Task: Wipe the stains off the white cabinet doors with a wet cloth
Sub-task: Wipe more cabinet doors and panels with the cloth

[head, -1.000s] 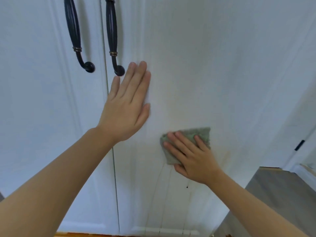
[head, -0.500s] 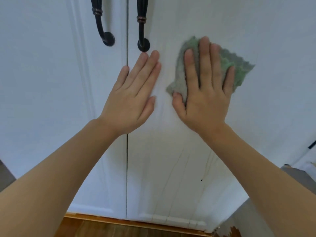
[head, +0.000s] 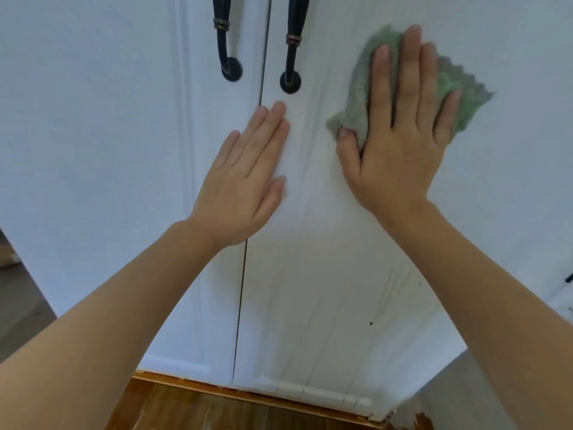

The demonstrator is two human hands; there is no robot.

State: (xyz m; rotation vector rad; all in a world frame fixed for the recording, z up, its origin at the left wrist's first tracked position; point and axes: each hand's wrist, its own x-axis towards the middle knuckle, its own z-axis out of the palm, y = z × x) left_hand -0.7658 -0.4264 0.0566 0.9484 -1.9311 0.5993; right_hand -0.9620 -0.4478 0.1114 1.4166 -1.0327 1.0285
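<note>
1. Closest to the camera, two bare forearms come up from the bottom corners of the frame, with a strip of wooden floor (head: 198, 408) visible along the bottom edge.
2. The left hand (head: 245, 181) lies flat with straight fingers across the seam between the doors, centre of frame, holding nothing. Looks like it's just bracing the door.
3. The right hand (head: 400, 131) is spread open too, fingers straight, pressing the green cloth (head: 459, 88) flat against the right cabinet door (head: 310, 274), upper right of frame. The thumb is tucked at the cloth's lower left corner.
4. Progress-wise I'd say mid-job: faint yellowish run marks (head: 387, 287) and a small dark speck (head: 371, 323) sit lower on the right door, below the cloth, so that patch looks like it needs a pass.
5. The left cabinet door (head: 93, 150) looks clean from here, though glare makes it hard to tell.
6. Farthest up, two dark handles (head: 291, 41) hang on either side of the seam, top centre.
</note>
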